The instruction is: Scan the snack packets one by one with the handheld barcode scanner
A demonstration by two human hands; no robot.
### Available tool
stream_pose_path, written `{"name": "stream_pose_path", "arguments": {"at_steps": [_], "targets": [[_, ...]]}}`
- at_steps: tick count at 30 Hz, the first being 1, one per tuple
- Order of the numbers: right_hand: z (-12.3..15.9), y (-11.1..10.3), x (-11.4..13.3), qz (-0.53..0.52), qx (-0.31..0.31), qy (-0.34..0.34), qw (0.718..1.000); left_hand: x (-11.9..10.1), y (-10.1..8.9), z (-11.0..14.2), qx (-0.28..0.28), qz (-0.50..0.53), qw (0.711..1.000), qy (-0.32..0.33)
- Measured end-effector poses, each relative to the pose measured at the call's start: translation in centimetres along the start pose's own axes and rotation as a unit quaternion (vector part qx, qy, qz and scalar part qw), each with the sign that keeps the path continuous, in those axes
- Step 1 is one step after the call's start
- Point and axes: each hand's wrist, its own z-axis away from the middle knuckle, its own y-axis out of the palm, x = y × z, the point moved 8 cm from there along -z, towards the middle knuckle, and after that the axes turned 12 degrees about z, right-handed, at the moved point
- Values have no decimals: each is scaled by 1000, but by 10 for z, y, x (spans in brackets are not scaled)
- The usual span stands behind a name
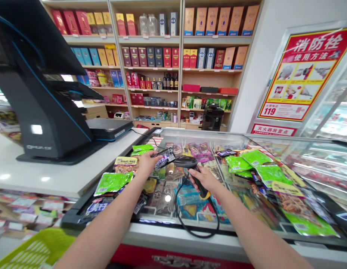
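My left hand (148, 161) pinches the edge of a dark snack packet (165, 158) with purple print and a white barcode patch. In my right hand (203, 178) is a black barcode scanner (185, 161), its head turned toward that packet and a small gap between them. A black cable (177, 213) loops down from the scanner over the glass. Left of my left forearm lie a green packet (113, 182), a yellow-topped snack packet (125, 161) and dark packets. To the right, several green packets (256, 158) and mixed snack bags (295, 198) are heaped on the glass top.
Beneath me is a glass-topped freezer (167, 226) with packaged goods inside. A checkout terminal (55, 93) and a flat scale (108, 127) stand on the white counter (50, 179) at left. A lime-green basket (41, 244) sits low left. Shelves of boxes (151, 57) line the back.
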Motion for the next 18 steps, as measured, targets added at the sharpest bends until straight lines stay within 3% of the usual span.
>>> {"name": "stream_pose_path", "arguments": {"at_steps": [10, 18], "targets": [[0, -1, -1, 9, -8, 4, 1000, -11, 3, 7, -6, -30, 1000, -1], [-2, -4, 2, -5, -15, 2, 1000, -2, 8, 2, -8, -9, 1000, -4]]}}
